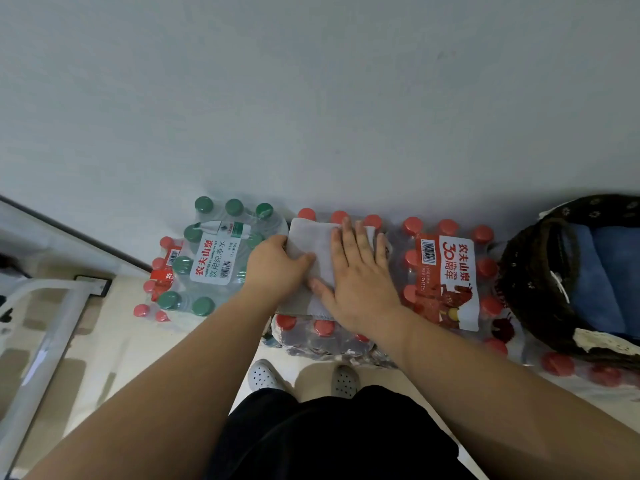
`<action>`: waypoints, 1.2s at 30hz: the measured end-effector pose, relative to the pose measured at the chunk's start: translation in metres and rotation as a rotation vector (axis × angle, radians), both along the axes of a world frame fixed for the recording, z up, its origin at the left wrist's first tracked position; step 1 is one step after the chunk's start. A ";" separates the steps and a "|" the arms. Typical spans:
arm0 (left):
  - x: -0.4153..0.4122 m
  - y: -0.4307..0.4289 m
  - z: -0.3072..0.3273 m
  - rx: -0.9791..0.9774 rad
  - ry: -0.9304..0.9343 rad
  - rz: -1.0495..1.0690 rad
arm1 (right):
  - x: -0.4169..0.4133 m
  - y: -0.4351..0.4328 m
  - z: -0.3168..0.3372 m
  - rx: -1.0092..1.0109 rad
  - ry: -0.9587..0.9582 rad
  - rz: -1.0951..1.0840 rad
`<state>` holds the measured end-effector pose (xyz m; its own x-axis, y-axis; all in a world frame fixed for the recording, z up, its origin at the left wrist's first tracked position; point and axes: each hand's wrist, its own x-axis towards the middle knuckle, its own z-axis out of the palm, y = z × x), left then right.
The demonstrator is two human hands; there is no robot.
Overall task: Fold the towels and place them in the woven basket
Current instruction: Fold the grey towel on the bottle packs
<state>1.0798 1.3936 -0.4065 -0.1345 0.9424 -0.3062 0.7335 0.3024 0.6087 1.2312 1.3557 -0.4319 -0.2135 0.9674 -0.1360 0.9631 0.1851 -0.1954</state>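
Observation:
A small grey towel (311,241), folded into a rectangle, lies on top of a pack of red-capped water bottles (323,329) by the wall. My right hand (360,275) presses flat on the towel's right half with straight fingers. My left hand (277,266) grips the towel's left edge, thumb on top and fingers curled under. At the right edge stands the dark woven basket (533,271), with blue folded towels (599,271) inside it.
A green-capped bottle pack (216,256) sits left of the towel and another red-capped pack (450,271) right of it, next to the basket. A white metal frame (52,327) stands at the left. My feet in perforated clogs (265,375) are on the pale floor.

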 end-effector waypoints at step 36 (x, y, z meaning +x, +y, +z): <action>0.048 -0.011 0.006 0.345 0.403 -0.646 | 0.047 -0.002 0.028 -0.387 0.803 -0.172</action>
<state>1.1281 1.3822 -0.4005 0.4273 0.9036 -0.0303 0.8799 -0.4079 0.2435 1.2782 1.3542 -0.4034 -0.2412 0.9124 -0.3307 0.5182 -0.1670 -0.8388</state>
